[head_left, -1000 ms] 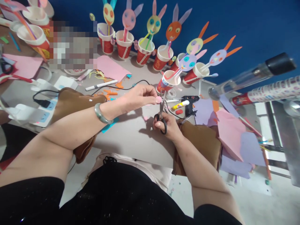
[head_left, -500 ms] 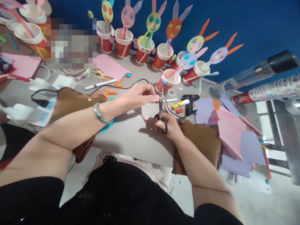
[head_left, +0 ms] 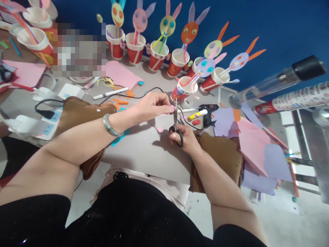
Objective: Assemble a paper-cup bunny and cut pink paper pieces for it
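While our right hand [head_left: 186, 139] curls closed around the scissors [head_left: 175, 126], our left hand [head_left: 158, 104] pinches, thumb to finger, a small pink paper piece [head_left: 171, 109] at its fingertips, just beside the blades [head_left: 175, 111], which we see closer together than a second ago.
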### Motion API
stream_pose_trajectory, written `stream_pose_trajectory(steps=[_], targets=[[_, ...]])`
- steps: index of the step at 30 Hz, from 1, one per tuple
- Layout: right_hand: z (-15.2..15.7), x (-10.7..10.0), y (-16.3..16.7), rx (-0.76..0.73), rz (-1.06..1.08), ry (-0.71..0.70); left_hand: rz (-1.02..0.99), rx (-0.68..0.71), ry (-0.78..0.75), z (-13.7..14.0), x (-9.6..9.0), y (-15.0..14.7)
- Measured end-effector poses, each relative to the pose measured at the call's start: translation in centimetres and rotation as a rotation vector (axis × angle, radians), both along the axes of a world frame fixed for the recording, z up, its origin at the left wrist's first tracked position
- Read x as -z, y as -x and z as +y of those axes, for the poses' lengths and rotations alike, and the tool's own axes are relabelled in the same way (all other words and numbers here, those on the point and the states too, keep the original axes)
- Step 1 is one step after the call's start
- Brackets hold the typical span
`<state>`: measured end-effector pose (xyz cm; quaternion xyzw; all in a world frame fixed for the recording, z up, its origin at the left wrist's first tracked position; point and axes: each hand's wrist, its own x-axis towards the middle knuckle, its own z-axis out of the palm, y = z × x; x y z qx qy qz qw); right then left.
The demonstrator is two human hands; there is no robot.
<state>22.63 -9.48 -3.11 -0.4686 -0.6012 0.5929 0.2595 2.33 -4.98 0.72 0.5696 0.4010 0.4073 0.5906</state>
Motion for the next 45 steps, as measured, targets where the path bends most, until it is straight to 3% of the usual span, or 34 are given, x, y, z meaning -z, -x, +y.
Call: stream_pose_trajectory(steps=[37,42,45], targets=[[-0.02,-0.11,-0.03,-0.031,-0.01,-0.023,0.008,-0.001,0.006,-0.05,0.16,-0.11],[0.02,0.35,0.23,-0.024,-0.066,-0.078,-0.013,0.011,0.003,-0.07,0.39,-0.03],[0.72,-0.42,-0.38,0.039,-0.165,-0.187,-0.011,-0.005,0.004,-0.01,0.39,-0.01]])
